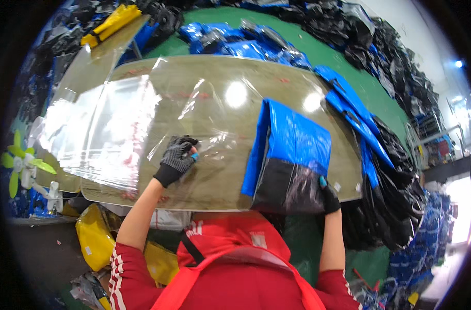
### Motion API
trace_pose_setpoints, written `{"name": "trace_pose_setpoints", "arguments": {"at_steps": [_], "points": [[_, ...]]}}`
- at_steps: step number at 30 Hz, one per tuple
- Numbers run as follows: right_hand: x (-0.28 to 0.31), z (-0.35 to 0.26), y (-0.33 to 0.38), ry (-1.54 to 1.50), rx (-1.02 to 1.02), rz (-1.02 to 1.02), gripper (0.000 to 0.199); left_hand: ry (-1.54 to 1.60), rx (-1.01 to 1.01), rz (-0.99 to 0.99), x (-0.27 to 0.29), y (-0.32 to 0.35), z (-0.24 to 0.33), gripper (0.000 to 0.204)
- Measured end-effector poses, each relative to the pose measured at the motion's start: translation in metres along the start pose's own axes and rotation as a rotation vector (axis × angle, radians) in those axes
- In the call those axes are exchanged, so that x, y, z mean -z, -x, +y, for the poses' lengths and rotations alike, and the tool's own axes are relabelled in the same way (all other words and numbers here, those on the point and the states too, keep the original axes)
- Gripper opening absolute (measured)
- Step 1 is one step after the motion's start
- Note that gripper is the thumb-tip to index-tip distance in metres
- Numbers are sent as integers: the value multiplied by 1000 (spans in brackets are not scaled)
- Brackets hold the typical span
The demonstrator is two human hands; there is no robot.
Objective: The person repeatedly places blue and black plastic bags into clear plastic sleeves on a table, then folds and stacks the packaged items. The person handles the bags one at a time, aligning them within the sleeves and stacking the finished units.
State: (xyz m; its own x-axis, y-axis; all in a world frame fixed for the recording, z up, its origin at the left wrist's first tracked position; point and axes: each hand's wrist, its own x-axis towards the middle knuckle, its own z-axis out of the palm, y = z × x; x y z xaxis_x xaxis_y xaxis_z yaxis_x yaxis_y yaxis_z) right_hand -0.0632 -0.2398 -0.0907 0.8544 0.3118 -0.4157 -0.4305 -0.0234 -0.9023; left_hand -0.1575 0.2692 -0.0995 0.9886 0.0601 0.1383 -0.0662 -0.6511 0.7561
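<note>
My left hand (178, 156), in a dark dotted glove, has its fingers curled and pressed together over a clear plastic bag (214, 140) on the table (209, 188). The bag is see-through, so its outline is hard to follow. At the table's near right lies a folded blue-and-black glossy sheet (297, 137), blue on its far part and black on its near part. Its near right corner is gripped by my gloved right hand (330, 197), with the fingers partly hidden at the edge.
A stack of clear plastic bags (116, 134) covers the table's left side. Blue and black pieces (356, 119) hang over the right edge. Wrapped blue bundles (240, 41) lie on the green floor beyond. A small fan (26, 164) stands at left, with a yellow piece (95, 237) below.
</note>
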Motion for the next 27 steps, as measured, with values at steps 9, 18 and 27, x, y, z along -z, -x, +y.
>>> {"name": "trace_pose_setpoints", "arguments": {"at_steps": [9, 18, 27], "points": [[-8, -50, 22, 87, 36, -127, 78, -268, -205, -23, -58, 4, 22, 34], [-8, -53, 32, 159, -131, -148, 73, -298, -250, 150, -69, 0, 22, 23], [-25, -70, 41, 287, -90, -137, 79, -161, -44, 75, -60, -11, 25, 19]]}}
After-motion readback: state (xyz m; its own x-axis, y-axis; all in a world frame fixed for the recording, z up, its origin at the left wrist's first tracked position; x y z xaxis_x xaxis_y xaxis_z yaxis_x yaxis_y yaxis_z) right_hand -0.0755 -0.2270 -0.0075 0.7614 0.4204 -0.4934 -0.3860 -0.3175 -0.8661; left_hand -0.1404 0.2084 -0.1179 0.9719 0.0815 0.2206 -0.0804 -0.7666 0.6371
